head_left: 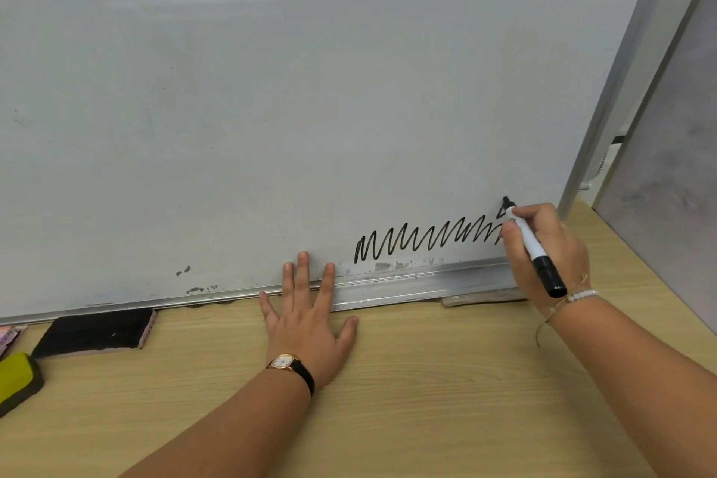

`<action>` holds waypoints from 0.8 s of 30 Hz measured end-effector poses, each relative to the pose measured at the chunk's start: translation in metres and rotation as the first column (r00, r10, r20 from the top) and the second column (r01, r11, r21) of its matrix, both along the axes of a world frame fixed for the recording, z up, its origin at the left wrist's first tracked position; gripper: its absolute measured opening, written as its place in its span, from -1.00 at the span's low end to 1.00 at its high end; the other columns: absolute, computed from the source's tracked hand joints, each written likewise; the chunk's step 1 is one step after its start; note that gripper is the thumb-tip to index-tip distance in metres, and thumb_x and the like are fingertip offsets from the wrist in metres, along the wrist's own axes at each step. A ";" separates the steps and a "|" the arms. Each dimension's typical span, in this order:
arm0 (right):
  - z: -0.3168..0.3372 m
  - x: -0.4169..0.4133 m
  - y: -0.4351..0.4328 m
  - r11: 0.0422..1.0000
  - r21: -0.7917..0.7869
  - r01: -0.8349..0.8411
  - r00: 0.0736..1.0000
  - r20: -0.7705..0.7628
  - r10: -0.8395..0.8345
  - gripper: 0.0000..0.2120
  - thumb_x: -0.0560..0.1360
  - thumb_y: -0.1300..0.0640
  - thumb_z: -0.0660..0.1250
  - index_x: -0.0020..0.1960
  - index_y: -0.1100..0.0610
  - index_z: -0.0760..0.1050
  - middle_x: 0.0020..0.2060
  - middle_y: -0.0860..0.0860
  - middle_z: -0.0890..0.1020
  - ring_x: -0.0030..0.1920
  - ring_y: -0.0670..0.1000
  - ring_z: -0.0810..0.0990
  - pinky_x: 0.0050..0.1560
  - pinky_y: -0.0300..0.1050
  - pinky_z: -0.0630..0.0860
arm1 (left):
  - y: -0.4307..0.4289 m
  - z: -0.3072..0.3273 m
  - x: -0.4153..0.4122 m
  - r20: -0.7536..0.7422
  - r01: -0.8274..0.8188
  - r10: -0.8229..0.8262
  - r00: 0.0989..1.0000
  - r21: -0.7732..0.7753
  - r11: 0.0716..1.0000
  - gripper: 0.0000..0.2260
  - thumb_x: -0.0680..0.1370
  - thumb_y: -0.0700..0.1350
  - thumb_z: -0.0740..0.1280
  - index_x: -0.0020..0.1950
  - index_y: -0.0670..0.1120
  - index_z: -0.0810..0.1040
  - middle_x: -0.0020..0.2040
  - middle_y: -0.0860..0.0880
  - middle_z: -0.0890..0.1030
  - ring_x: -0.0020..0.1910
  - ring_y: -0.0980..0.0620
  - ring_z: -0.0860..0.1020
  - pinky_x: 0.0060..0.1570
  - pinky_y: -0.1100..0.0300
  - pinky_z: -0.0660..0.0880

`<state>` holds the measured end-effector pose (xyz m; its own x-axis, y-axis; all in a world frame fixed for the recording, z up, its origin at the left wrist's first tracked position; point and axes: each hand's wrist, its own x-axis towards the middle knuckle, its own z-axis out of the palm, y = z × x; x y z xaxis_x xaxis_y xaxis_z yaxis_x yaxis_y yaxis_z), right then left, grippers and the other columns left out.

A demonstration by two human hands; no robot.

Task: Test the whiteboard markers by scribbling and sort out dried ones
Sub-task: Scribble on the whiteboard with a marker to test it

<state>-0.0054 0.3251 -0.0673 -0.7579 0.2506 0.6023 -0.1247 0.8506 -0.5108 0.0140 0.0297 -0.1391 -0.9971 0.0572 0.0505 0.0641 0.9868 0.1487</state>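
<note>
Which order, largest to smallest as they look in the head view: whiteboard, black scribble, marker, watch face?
1. whiteboard, by far the largest
2. black scribble
3. marker
4. watch face, smallest

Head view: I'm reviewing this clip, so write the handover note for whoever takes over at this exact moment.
Right hand grips the black marker, tip on the whiteboard at the end of the scribble.
Left hand lies flat, palm on the table, fingertips on the board's bottom edge.
Done: the scribble is dark and unbroken, so this marker seems to write well.
Left: set it with the good ones; no other markers are in view.
</note>
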 end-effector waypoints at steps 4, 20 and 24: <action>-0.001 -0.001 -0.008 0.991 0.115 -0.071 0.997 -0.002 0.072 -0.55 0.46 -0.16 0.07 0.04 0.17 0.49 -0.37 -0.08 0.47 -0.39 -0.03 0.44 -0.45 -0.29 0.25 | 0.000 0.000 0.000 -0.001 0.001 -0.001 1.000 0.001 1.000 -0.29 0.34 0.37 -0.26 0.42 0.20 -0.45 0.35 0.04 -0.64 0.37 0.02 -0.57 0.37 -0.20 -0.36; 0.024 -0.013 -0.058 0.974 0.066 -0.219 0.966 -0.128 0.226 -0.60 0.49 -0.12 0.09 0.07 0.17 0.47 -0.35 -0.04 0.55 -0.38 0.03 0.53 -0.43 -0.20 0.39 | 0.000 0.001 0.001 -0.010 0.002 -0.002 1.000 0.012 1.000 -0.29 0.35 0.37 -0.25 0.42 0.19 -0.43 0.35 0.05 -0.63 0.41 0.01 -0.52 0.35 -0.18 -0.38; 0.044 -0.019 -0.068 0.963 0.031 -0.267 0.949 -0.163 0.268 -0.62 0.50 -0.13 0.08 0.08 0.13 0.46 -0.30 0.01 0.61 -0.32 0.03 0.57 -0.41 -0.18 0.44 | 0.001 0.002 0.001 -0.009 0.002 -0.002 1.000 0.006 1.000 -0.30 0.34 0.37 -0.26 0.41 0.20 -0.45 0.35 0.05 -0.64 0.40 0.01 -0.53 0.35 -0.17 -0.39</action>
